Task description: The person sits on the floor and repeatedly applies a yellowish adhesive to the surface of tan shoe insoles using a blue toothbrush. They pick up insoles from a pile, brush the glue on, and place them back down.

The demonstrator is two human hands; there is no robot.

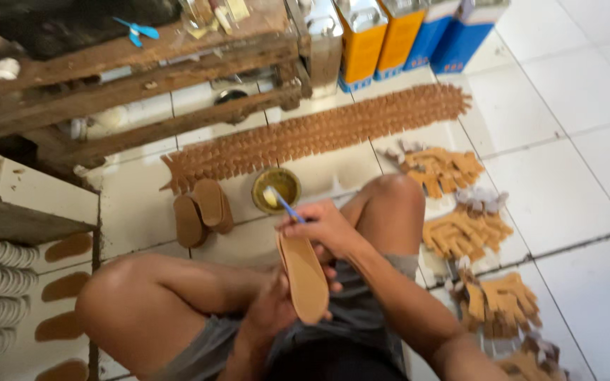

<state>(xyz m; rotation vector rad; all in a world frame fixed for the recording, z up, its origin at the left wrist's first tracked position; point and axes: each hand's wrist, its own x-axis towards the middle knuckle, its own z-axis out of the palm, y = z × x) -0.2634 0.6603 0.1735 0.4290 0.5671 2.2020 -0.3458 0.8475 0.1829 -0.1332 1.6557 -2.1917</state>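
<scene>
I sit on a tiled floor with my knees up. My left hand (273,303) holds a tan shoe insole (305,279) from below, its flat face turned up. My right hand (323,226) grips a blue-handled brush (282,202) just above the insole's far end. The brush head points toward a small round tin of yellowish glue (277,187) on the floor in front of me. A short stack of brown insoles (202,210) lies left of the tin.
A long row of overlapping brown leather pieces (319,134) runs across the floor ahead. Piles of tan straps (460,233) lie to my right. A rough wooden bench (135,77) stands at the back left, with yellow and blue cans (390,35) behind. Insoles (65,286) lie on a board at left.
</scene>
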